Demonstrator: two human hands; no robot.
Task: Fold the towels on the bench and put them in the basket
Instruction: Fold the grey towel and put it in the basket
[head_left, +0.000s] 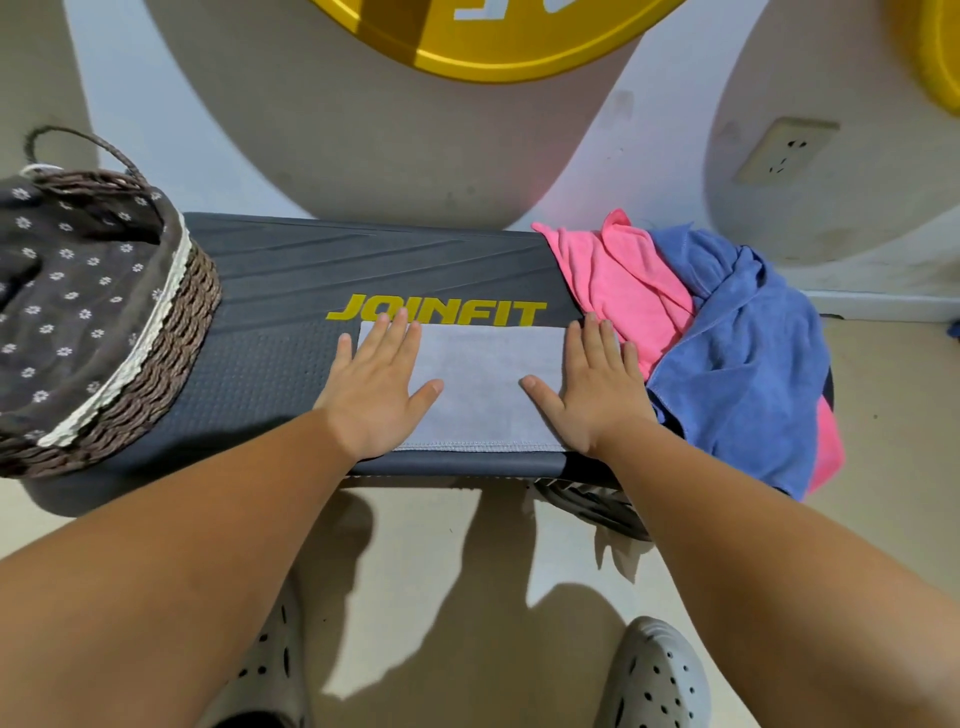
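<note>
A light grey towel (483, 384) lies flat as a folded rectangle on the dark bench (270, 374), just below its yellow lettering. My left hand (376, 389) presses palm-down on the towel's left end, fingers spread. My right hand (592, 389) lies flat on its right end in the same way. A pink towel (618, 291) and a blue towel (748, 353) sit crumpled in a heap at the bench's right end, touching my right hand's side. The woven basket (171, 338) with a dark flowered lining stands on the bench's left end.
The bench stands against a pale wall with a socket (784, 150) at the right. A yellow round object (498, 41) hangs on the wall above. My feet in grey perforated clogs (654, 675) stand on the beige floor in front of the bench.
</note>
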